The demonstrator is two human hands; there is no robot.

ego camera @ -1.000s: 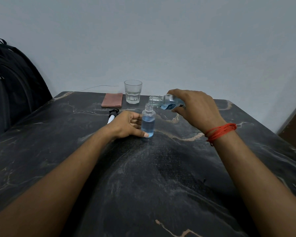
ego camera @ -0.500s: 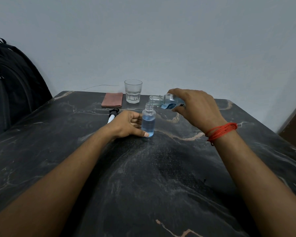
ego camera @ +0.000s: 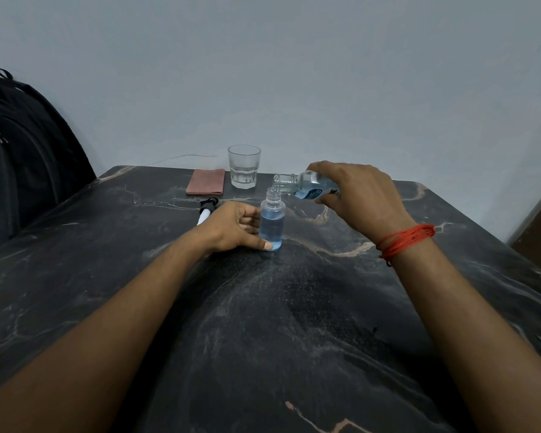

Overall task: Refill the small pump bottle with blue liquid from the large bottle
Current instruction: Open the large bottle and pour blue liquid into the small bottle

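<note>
The small clear bottle [ego camera: 272, 223] stands upright on the dark marble table [ego camera: 294, 307], uncapped and mostly full of blue liquid. My left hand [ego camera: 235, 228] grips its left side. My right hand [ego camera: 356, 195] holds the large clear bottle [ego camera: 303, 185] tipped almost flat, its open mouth right over the small bottle's neck. Blue liquid lies in the large bottle's body. The pump head [ego camera: 206, 209], black and white, lies on the table behind my left hand.
A drinking glass [ego camera: 243, 166] with a little water stands at the table's far edge, a pink folded cloth [ego camera: 206, 182] beside it. A black backpack [ego camera: 19, 157] sits at the left. The wall is close behind the table.
The large bottle's mouth has dipped slightly lower and closer to the small bottle's neck. The left hand has stayed put.
</note>
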